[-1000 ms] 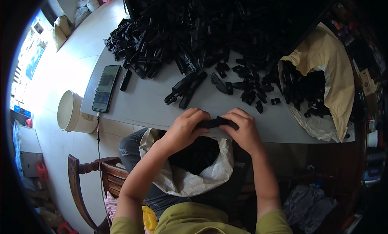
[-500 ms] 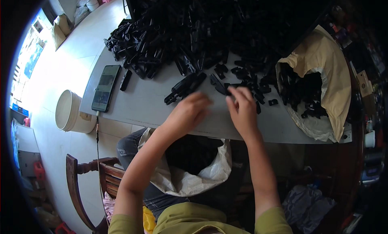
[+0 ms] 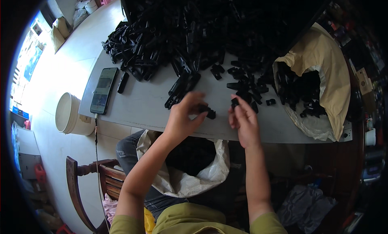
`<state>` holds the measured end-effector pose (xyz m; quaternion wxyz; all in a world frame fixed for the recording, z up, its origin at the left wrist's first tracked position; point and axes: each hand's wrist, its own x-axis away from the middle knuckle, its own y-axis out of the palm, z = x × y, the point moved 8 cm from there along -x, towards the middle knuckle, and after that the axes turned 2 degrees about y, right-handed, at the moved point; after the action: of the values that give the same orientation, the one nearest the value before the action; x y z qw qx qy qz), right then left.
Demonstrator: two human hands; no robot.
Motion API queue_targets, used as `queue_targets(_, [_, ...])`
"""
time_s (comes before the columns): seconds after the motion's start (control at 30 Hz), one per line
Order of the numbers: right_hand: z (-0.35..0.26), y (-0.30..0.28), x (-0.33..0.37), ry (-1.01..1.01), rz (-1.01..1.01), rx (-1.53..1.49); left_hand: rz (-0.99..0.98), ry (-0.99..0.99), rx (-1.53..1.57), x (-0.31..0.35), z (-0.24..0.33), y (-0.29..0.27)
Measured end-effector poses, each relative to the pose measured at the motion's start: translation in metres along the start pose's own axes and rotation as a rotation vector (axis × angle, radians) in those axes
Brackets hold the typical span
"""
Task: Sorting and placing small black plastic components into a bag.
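My left hand is closed on a long black plastic part, whose end sticks out past the fingertips toward the right. Between the thumb and fingers of my right hand is a small black plastic piece. The two hands face each other over the table's near edge, and what they hold does not touch. Just beyond my left hand lies a row of long black parts. Small loose black pieces are scattered beyond my right hand.
A big heap of black parts covers the far side of the grey table. A phone on a cable lies at left. An open sack of black pieces stands at right; a white sack rests on my lap.
Both hands have drawn a little nearer to me, each now showing a black piece in its fingers. The slanted black part that lay between them has gone from its spot on the table.
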<state>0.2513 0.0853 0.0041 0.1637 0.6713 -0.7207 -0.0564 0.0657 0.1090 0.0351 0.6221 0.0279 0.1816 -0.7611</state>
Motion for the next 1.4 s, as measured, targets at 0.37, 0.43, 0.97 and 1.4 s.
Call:
queue_targets(0.37, [-0.024,0.027,0.016,-0.505,-0.228,1.028,-0.23,0.141,-0.234,0.013,-0.005,-0.002])
queue_targets(0.43, [-0.016,0.034,0.01,-0.521,-0.274,1.015,-0.248,0.159,-0.193,0.009,-0.008,0.001])
queue_targets(0.97, [-0.039,-0.051,0.011,-0.505,0.381,1.305,0.062,0.159,-0.845,0.003,0.011,-0.034])
queue_targets(1.4, [-0.013,0.05,0.016,-0.375,-0.179,0.692,-0.284,0.135,-0.423,0.025,0.011,-0.01])
